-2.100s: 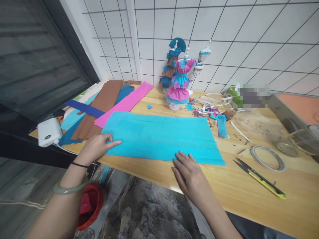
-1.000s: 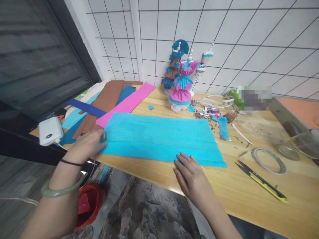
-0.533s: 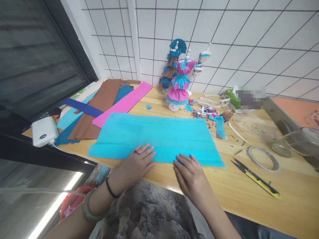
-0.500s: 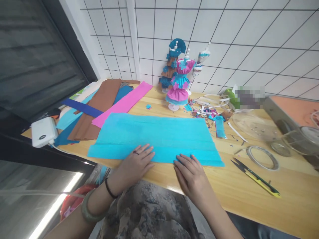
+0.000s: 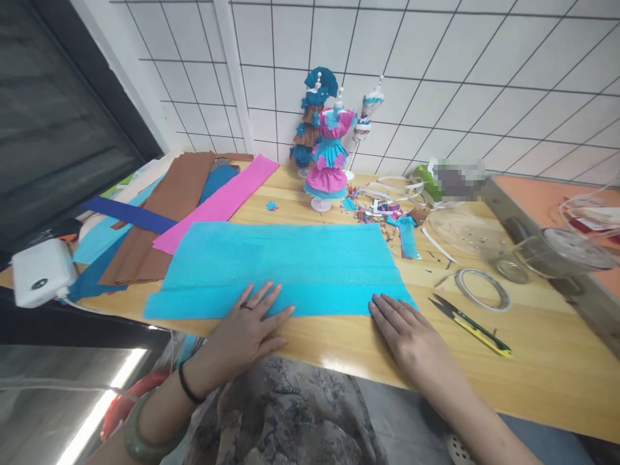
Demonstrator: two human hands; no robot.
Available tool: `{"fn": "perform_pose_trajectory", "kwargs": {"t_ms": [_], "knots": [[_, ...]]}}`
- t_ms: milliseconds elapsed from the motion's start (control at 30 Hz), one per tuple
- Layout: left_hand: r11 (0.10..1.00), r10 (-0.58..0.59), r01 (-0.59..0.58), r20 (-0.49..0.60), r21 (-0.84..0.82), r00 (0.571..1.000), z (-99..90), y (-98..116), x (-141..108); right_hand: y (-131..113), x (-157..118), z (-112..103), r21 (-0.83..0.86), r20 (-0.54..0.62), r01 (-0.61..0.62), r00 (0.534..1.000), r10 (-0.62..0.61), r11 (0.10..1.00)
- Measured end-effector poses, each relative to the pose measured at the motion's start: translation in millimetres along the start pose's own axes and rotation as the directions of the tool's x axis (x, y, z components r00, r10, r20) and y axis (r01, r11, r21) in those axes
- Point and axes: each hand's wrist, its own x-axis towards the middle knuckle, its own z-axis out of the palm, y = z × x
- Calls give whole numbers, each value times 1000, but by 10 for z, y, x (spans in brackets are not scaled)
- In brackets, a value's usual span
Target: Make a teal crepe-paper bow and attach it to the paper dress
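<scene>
A wide sheet of turquoise crepe paper (image 5: 285, 258) lies flat on the wooden table, with a crease running along its near part. My left hand (image 5: 254, 323) rests on the near edge, left of the middle, its fingers spread. Near the right corner, my right hand (image 5: 400, 326) lies flat on the same edge with its fingers stretched out side by side. Neither hand grips anything. To the right of the sheet lie yellow-handled thread snips (image 5: 475, 329) and a roll of clear tape (image 5: 483, 289).
Brown crepe paper (image 5: 165, 210), a pink strip (image 5: 220, 200) and a blue strip (image 5: 130, 214) lie at the left by a white power bank (image 5: 42, 272). Small ruffled dresses on stands (image 5: 328, 152) rise at the back, beside paper scraps (image 5: 378, 206). A clear jar (image 5: 557, 252) lies right.
My right hand has slid right along the near edge to the corner. The left hand's fingers have spread wider. The camera view has shifted slightly to the right.
</scene>
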Motion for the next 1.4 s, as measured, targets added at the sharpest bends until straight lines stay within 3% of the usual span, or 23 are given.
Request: {"fn": "perform_pose_trajectory", "kwargs": {"t_ms": [267, 433, 600, 733, 833, 1000, 1067, 1133, 1233, 1400], "knots": [[999, 31, -32, 21, 13, 999, 32, -52, -11, 67, -260, -104, -87, 30, -190, 981, 193, 978], [999, 46, -47, 48, 24, 998, 18, -83, -1, 57, -274, -89, 27, 38, -129, 991, 128, 991], [999, -19, 19, 6, -34, 1000, -79, -47, 78, 288, -204, -38, 83, 37, -160, 987, 157, 984], [998, -63, 63, -8, -29, 998, -145, -6, 170, 470, -68, -35, 267, 25, -213, 976, 214, 940], [997, -77, 76, -35, -18, 996, -154, -6, 227, 581, 46, -83, 480, 108, -326, 943, 315, 814], [988, -117, 109, -67, -109, 991, -158, -133, 296, 755, 197, -100, 715, 329, -557, 801, 500, 422], [974, -152, 141, -55, -176, 987, -198, -205, 321, 798, 249, -53, 791, 359, -549, 773, 522, 269], [956, -194, 188, -4, -226, 981, -260, -263, 346, 809, 294, 0, 868, 336, -473, 783, 524, 149], [934, -239, 254, 89, -250, 967, -349, -308, 386, 768, 336, 29, 915, 311, -399, 793, 523, 61], [930, -241, 263, 115, -256, 964, -400, -315, 438, 680, 326, -71, 881, 356, -472, 711, 606, 36]]}}
